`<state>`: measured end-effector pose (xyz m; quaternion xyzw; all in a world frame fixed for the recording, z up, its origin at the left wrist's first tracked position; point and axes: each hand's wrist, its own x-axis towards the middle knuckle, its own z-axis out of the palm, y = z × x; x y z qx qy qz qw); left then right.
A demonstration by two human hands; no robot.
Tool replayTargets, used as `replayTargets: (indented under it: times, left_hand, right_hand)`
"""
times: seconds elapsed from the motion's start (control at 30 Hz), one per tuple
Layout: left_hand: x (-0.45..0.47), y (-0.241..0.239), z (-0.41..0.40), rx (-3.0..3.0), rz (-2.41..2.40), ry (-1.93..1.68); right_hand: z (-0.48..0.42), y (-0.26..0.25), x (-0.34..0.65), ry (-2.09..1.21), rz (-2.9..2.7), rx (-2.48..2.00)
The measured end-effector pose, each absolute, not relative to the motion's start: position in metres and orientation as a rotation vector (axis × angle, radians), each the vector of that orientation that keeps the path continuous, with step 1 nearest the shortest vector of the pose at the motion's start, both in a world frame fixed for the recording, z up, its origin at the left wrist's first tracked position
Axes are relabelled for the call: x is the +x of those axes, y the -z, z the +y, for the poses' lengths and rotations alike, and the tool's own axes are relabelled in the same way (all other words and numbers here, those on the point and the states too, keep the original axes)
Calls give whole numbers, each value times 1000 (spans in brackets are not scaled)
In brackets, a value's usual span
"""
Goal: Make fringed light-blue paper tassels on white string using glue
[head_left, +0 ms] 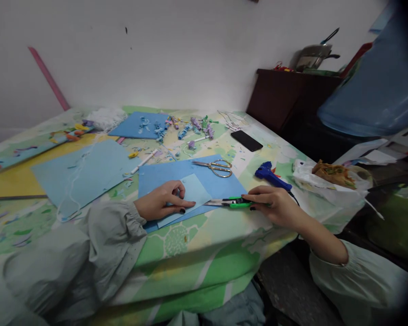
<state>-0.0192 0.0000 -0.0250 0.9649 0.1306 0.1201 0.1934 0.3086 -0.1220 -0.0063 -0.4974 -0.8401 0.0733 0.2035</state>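
Observation:
My left hand (166, 199) lies on a small light blue foam sheet (196, 186), pressing it down with the index finger stretched out and other fingers curled. Beneath that sheet is a larger blue sheet (163, 174) on the table. My right hand (275, 206) grips a green and black utility knife (238, 202) with its blade extended. The blade points left, its tip at the small sheet's right corner. Gold-handled scissors (216, 167) rest on the blue sheet, beyond both hands.
Behind my right hand lie a blue glue gun (272, 175) and a black phone (246, 140). Food in a white bag (333, 174) stands at the table's right edge. Small foam pieces (193, 128), a white stick (143, 162) and a pale blue sheet (85, 170) occupy the back and left.

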Motion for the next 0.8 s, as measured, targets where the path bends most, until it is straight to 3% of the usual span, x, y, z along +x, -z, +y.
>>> replayTargets:
  times: [0.8]
  left_hand:
    - [-19,25,-1,2711,342,-390]
  right_hand:
    - [-130,4,295,-132,-2338,-1341]
